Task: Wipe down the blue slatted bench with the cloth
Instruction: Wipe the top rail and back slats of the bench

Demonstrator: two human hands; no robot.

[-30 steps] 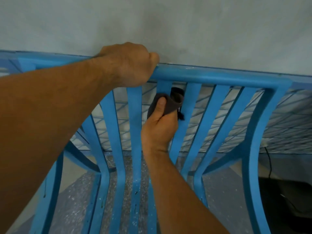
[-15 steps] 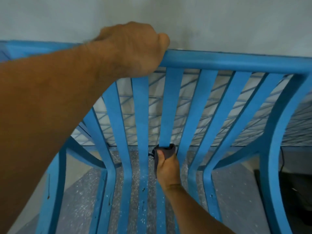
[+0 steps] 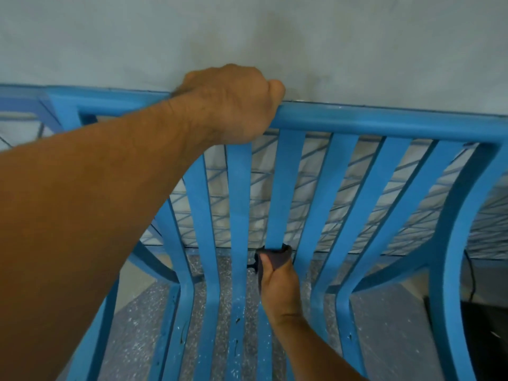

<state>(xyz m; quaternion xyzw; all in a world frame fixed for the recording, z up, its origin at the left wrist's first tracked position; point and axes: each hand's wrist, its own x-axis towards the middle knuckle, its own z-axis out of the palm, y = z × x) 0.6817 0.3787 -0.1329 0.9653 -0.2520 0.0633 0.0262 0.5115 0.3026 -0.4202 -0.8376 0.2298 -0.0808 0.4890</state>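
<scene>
Grips the top rail [image 3: 384,122] of the blue slatted bench [image 3: 450,243] with the left hand [image 3: 233,105]. Holds the dark cloth [image 3: 275,257] round a middle slat [image 3: 283,188] with the right hand [image 3: 279,287], low near the bend.

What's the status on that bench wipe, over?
Left hand grips top rail. Right hand presses cloth on a slat, low down. Nothing blocking.

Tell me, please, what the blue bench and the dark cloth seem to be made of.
The bench looks like painted metal, possibly moulded plastic: smooth rounded rail, even blue semi-gloss coat with soft highlights, small dark chips low on the slats. The cloth looks like soft matte fabric, dark grey-brown: it bunches and creases on a slat in the grip of the right hand.
</scene>
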